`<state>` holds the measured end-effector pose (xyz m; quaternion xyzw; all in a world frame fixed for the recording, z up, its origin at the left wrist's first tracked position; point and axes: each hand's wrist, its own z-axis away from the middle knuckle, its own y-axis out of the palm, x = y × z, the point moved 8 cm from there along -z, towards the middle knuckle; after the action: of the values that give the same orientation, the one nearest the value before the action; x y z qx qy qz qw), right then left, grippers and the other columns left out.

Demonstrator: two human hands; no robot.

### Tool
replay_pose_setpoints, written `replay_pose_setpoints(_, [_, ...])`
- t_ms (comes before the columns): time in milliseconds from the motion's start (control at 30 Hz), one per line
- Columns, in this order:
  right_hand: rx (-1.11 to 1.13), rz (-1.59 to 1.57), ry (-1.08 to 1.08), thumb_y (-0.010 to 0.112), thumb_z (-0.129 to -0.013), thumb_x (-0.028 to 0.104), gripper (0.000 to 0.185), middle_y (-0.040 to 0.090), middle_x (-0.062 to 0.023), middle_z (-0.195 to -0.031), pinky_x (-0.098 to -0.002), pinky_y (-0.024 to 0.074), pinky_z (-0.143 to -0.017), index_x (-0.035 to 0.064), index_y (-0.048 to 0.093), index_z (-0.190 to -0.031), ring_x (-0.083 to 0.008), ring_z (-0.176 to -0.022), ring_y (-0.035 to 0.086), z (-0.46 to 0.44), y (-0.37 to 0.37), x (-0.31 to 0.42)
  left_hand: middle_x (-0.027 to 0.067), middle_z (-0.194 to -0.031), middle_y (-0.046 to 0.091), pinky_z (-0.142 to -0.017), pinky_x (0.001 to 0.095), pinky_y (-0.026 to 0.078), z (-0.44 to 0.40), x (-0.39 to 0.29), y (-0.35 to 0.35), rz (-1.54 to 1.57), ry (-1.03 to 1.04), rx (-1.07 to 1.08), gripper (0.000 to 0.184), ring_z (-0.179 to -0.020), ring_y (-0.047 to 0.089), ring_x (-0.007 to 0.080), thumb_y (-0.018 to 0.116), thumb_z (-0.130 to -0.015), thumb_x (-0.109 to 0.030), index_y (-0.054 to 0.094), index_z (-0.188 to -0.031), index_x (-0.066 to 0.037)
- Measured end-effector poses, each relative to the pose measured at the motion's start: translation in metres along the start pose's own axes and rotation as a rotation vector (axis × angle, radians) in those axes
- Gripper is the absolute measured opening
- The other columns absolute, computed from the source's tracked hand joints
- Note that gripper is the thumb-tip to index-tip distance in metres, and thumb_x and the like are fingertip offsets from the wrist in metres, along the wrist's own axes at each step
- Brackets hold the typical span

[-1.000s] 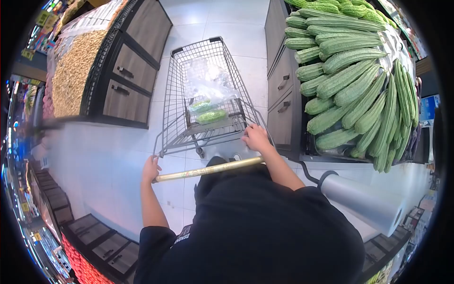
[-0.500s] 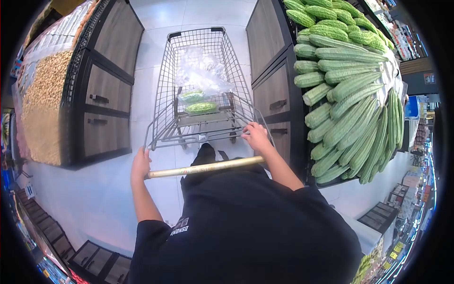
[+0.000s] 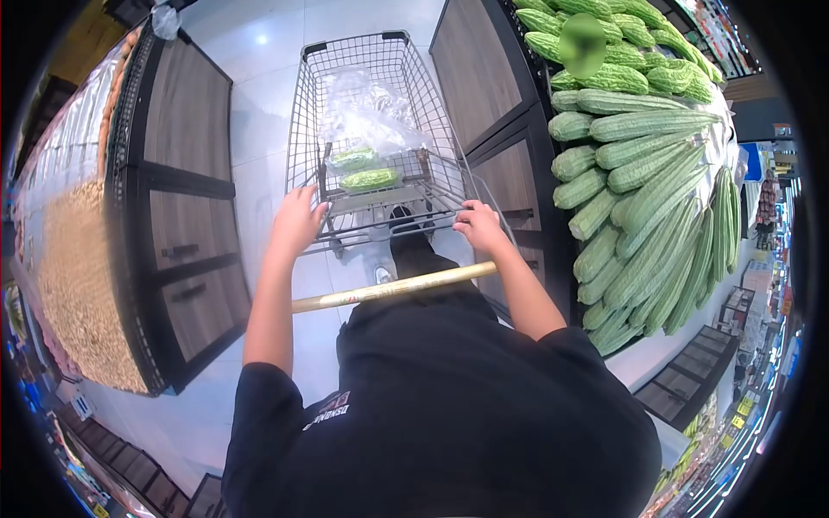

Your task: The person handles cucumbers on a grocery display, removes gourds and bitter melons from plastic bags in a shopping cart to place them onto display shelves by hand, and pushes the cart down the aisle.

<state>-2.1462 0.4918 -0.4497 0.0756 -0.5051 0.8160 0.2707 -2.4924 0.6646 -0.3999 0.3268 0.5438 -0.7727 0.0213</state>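
Tight aisle [image 3: 266, 99], and we can't tell if left hand [image 3: 298, 221] or right hand [image 3: 480, 227] has fingers clamped on the cart [image 3: 376, 201]; sloppy steering could scrape the right cabinet [image 3: 505, 179].

Ridged green gourds [image 3: 649, 214] beside bumpy melons [image 3: 625, 57]

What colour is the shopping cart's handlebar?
The handlebar is pale yellowish gold, with small printed marks; it shows in the head view.

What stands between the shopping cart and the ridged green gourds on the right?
The head view shows a dark-framed cabinet between the shopping cart and the ridged gourds.
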Motion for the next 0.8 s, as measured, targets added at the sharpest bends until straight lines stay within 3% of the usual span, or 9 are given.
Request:
replay_pose_setpoints(200, [-0.001, -0.025, 0.039, 0.073, -0.084, 0.027, 0.014, 0.057, -0.0078, -0.131, -0.0467, 0.0355, -0.104, 0.0175, 0.076, -0.093, -0.0307, -0.122, 0.05, -0.064, -0.036, 0.006, 0.0216, -0.122, 0.061, -0.098, 0.0434, 0.048, -0.142, -0.008, 0.054, -0.019, 0.097, 0.395, 0.045, -0.115, 0.058, 0.0381, 0.062, -0.094, -0.03, 0.056, -0.129, -0.002])
replay_pose_setpoints(433, [-0.049, -0.059, 0.022, 0.073, -0.084, 0.023, 0.01, 0.056, -0.0089, -0.13, -0.0469, 0.0378, -0.101, 0.0137, 0.073, -0.088, -0.0318, -0.118, 0.051, -0.123, -0.088, 0.022, 0.0262, -0.124, 0.06, -0.1, 0.0455, 0.047, -0.282, 0.053, 0.172, -0.125, 0.072, 0.665, 0.047, -0.117, 0.058, 0.0403, 0.062, -0.092, -0.03, 0.056, -0.129, -0.002])
replay_pose_setpoints(600, [-0.028, -0.084, 0.046, 0.073, -0.083, 0.022, 0.01, 0.055, -0.0108, -0.132, -0.0469, 0.0385, -0.1, 0.012, 0.071, -0.086, -0.0323, -0.118, 0.051, -0.159, -0.111, 0.028, 0.024, -0.132, 0.056, -0.102, 0.0448, 0.046, -0.352, 0.071, 0.246, -0.204, 0.041, 0.768, 0.052, -0.123, 0.055, 0.0382, 0.062, -0.091, -0.028, 0.051, -0.135, -0.003])
replay_pose_setpoints(700, [0.014, -0.109, 0.066, 0.073, -0.082, 0.02, 0.01, 0.054, -0.0118, -0.134, -0.0466, 0.0387, -0.099, 0.0109, 0.07, -0.085, -0.0326, -0.117, 0.051, -0.175, -0.12, 0.032, 0.0233, -0.137, 0.052, -0.102, 0.0455, 0.046, -0.389, 0.075, 0.282, -0.166, 0.082, 0.676, 0.052, -0.126, 0.053, 0.037, 0.062, -0.091, -0.026, 0.05, -0.136, -0.003])
replay_pose_setpoints(733, [0.022, -0.112, 0.071, 0.073, -0.082, 0.02, 0.01, 0.054, -0.0117, -0.134, -0.0464, 0.0389, -0.098, 0.0107, 0.07, -0.085, -0.0325, -0.117, 0.052, -0.179, -0.126, 0.034, 0.0173, -0.138, 0.052, -0.104, 0.0448, 0.045, -0.4, 0.08, 0.296, -0.156, 0.053, 0.671, 0.045, -0.128, 0.05, 0.0345, 0.06, -0.09, -0.019, 0.051, -0.131, -0.005])
replay_pose_setpoints(800, [-0.022, -0.149, 0.062, 0.075, -0.079, 0.018, 0.01, 0.053, -0.011, -0.134, -0.0459, 0.0393, -0.096, 0.0103, 0.068, -0.083, -0.032, -0.116, 0.052, -0.189, -0.133, 0.032, 0.0164, -0.136, 0.053, -0.105, 0.0437, 0.045, -0.429, 0.095, 0.329, -0.184, 0.135, 0.622, 0.043, -0.128, 0.05, 0.034, 0.058, -0.09, -0.018, 0.052, -0.131, -0.006])
